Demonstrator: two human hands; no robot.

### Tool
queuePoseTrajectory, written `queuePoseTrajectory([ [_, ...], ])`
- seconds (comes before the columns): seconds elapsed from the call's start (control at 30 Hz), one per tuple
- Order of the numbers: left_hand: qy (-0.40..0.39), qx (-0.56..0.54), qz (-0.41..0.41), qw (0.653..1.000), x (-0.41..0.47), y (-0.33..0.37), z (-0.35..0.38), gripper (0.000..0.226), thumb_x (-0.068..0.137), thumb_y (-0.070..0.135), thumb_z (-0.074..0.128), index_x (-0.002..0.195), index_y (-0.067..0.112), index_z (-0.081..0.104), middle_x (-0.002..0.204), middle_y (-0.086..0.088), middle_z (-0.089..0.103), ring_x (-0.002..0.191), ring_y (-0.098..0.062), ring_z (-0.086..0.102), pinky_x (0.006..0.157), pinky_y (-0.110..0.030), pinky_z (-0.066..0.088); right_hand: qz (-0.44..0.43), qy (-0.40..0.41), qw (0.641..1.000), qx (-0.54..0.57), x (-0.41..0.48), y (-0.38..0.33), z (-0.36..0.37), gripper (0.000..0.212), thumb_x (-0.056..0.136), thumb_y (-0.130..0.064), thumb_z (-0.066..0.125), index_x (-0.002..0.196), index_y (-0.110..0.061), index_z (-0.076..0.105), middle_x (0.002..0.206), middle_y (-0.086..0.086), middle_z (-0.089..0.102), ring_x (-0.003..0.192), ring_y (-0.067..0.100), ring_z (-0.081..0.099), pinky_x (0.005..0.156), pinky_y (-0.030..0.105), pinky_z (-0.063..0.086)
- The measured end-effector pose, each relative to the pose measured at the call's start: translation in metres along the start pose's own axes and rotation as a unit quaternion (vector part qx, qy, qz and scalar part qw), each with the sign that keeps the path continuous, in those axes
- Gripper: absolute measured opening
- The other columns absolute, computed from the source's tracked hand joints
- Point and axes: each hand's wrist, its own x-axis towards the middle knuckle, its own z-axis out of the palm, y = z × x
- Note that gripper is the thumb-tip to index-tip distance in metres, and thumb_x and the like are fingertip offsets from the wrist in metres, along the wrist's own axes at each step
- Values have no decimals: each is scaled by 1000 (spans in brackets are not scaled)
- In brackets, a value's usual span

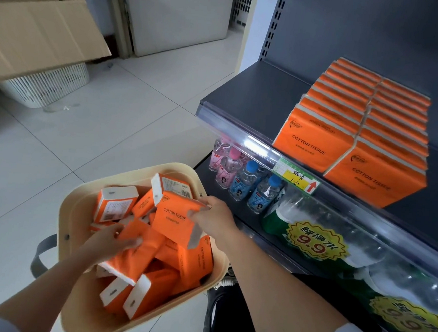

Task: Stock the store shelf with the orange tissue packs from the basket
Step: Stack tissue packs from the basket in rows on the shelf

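The right hand pinches an orange tissue pack by its upper right corner, thumb on the printed face and fingers curled behind it. The pack is lifted just above the heap, tilted, with the words "COTTON TISSUE" facing up. Just to the left of this grip and a little lower, the left hand is closed on a second pack, fingers curled across its orange top while its white end points down towards the person.

Directly under both grips sits a cream plastic basket holding a jumble of loose packs, which lie at all angles, some showing white ends, some printed backs. A grey handle hangs from the basket's left side.

Up and to the right of the right hand's grip, well apart from it, a dark grey shelf carries the stocked packs, standing on edge in two tidy rows that touch side by side and run from the front lip to the back. A green and yellow price tag sits in the clear front rail near them.

Just right of the grip, on the lower shelf, stand small bottles with pink and blue caps. Beside them, further right, lie wrapped water multipacks labelled "9.9".

Far up and left of the grips, across the pale tiled floor, an open cardboard box rests on a white slatted bin.
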Motion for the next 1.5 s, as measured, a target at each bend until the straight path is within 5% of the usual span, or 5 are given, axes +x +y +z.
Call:
queuePoseTrajectory([
  [0.33,-160,-331,39,929,-32,56,-35,65,72,-4,68,129,23,51,119,-11,63,109,-33,59,87,-47,50,-89,123,985,86,-20,-26,-30,33,81,-28,73,107,-24,53,104,-5,59,97,16,59,89,40,52],
  [0.53,-86,-418,137,894,-52,88,-43,98,29,20,98,117,5,56,106,-17,69,93,-33,69,74,-40,60,-190,174,959,120,-50,-46,-62,33,84,-20,72,107,-30,50,86,-14,55,81,2,55,71,19,44],
  [0.8,-17,-406,239,882,-87,161,-30,43,70,5,69,113,7,61,98,-6,71,75,-13,70,57,-25,55,-289,259,911,140,-96,-50,-125,33,82,-17,73,104,-36,58,94,-8,62,87,8,59,79,26,48],
  [1.33,-4,-318,382,867,-149,318,46,34,74,-7,71,103,11,66,86,0,71,71,-9,67,57,-17,52,-325,416,824,205,-171,-11,-288,35,84,-11,71,107,-31,53,101,0,64,89,10,60,81,26,50],
  [1.5,-29,-281,402,871,-156,340,72,40,72,-5,74,109,8,68,108,-13,69,96,-26,66,82,-34,56,-298,450,815,211,-175,6,-322,36,86,-13,69,116,-23,52,97,-7,59,84,3,56,76,17,45],
])
